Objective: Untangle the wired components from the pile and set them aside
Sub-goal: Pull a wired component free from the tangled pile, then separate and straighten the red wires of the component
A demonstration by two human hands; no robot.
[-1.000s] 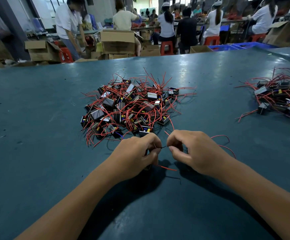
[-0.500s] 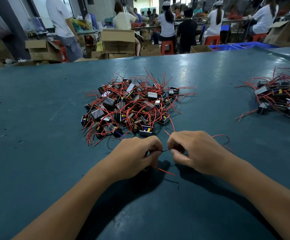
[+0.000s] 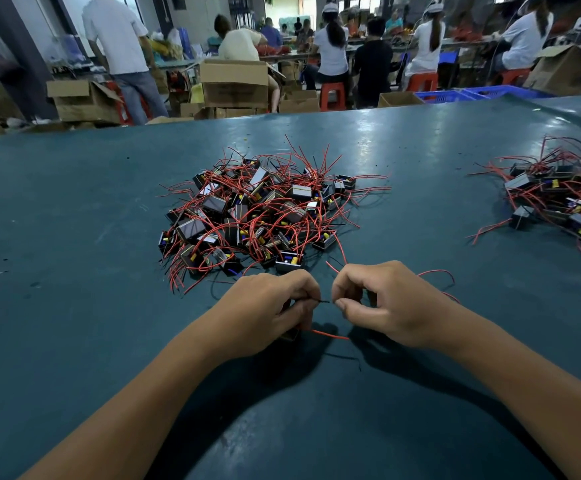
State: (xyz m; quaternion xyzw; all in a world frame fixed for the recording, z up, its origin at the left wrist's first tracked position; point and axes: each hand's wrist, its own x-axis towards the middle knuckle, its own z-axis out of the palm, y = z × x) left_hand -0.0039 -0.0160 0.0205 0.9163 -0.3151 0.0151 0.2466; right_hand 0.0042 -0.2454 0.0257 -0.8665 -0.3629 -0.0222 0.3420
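Note:
A tangled pile (image 3: 257, 216) of small black box components with red wires lies in the middle of the teal table (image 3: 74, 271). Just in front of it, my left hand (image 3: 268, 308) grips one component, mostly hidden under the fingers, with a red wire (image 3: 330, 336) sticking out below. My right hand (image 3: 382, 303) pinches the other end of a thin black wire (image 3: 324, 301) stretched between both hands. A red wire loop (image 3: 438, 273) shows behind my right hand.
A second, smaller heap of wired components (image 3: 559, 202) lies at the table's right edge. Beyond the far edge stand cardboard boxes (image 3: 233, 83), red stools, blue crates (image 3: 455, 95) and several people working.
Both hands stay almost where they were, still pinching the black wire. A person in the background on the left has straightened up and stepped right.

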